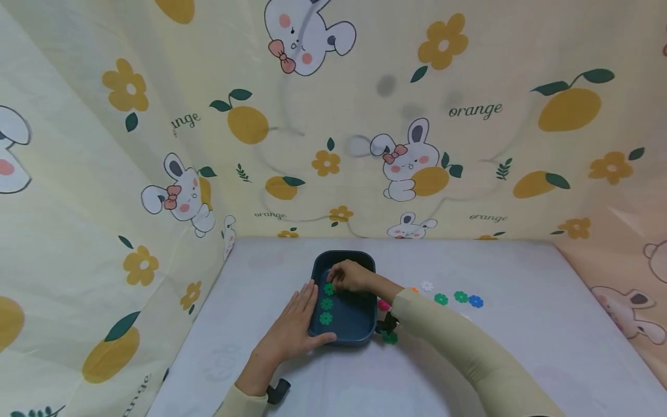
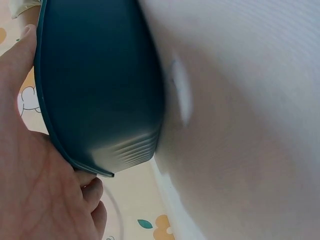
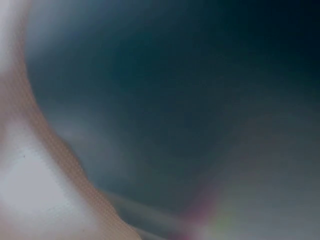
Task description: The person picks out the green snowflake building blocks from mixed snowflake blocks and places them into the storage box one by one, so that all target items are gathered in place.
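Observation:
A dark blue-green rectangular tray [image 1: 351,324] with raised walls lies on the table. Along its left side, three green flower-shaped pieces [image 1: 326,303] form a column. My left hand [image 1: 294,324] rests against the tray's left rim, fingers stretched along it and thumb at the near corner. In the left wrist view the palm lies beside the outer wall of the tray [image 2: 100,85]. My right hand [image 1: 351,276] reaches into the tray with bent fingers, its fingertips pinching the farthest green flower piece [image 1: 329,289]. The right wrist view is blurred.
Right of the tray lie loose flower pieces: white [image 1: 427,286], green [image 1: 441,299], another green [image 1: 461,296] and blue [image 1: 476,301]. A pink piece [image 1: 383,304] and a green one [image 1: 389,337] sit beside the tray, partly behind the right wrist. Patterned cloth [image 1: 333,116] surrounds the table.

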The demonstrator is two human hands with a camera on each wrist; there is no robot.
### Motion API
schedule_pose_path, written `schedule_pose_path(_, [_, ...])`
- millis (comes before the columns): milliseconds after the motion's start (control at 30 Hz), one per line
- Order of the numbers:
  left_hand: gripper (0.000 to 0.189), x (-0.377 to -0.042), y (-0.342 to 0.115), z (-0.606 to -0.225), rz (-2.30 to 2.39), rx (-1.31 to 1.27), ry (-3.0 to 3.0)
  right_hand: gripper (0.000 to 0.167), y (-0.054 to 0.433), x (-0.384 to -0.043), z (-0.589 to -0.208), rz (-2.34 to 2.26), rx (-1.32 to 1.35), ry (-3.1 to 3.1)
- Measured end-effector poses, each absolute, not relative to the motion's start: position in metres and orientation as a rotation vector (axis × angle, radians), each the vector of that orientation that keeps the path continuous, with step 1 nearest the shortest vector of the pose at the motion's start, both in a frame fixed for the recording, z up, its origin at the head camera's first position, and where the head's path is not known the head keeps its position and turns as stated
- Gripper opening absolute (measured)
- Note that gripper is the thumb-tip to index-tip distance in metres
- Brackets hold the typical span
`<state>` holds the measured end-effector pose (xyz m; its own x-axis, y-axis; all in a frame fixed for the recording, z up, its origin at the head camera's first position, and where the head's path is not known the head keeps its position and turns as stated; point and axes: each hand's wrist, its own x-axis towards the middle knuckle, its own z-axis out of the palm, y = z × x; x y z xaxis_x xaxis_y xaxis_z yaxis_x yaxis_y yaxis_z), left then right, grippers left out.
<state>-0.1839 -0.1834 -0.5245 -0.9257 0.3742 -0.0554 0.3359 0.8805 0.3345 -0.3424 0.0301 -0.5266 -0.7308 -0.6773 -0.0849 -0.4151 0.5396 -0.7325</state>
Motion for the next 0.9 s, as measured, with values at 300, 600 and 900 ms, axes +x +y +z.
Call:
schedule_pose_path(300, [0.119,-0.183,-0.182,-0.524,0.478,0.556,2.939,0.020,0.033,-0.343,-0.525,-0.999,-0.901,2.441])
schedule_pose_path(600, [0.120,-0.185,-0.182,-0.527,0.486,0.548,2.946,0.021,0.064,-0.338,-0.502,-1.073,-0.965,2.496])
schedule_pose_path(900, [0.122,-0.184,-0.181,-0.529,0.493,0.531,2.959,0.016,0.126,-0.298,-0.488,-1.113,-0.979,2.540])
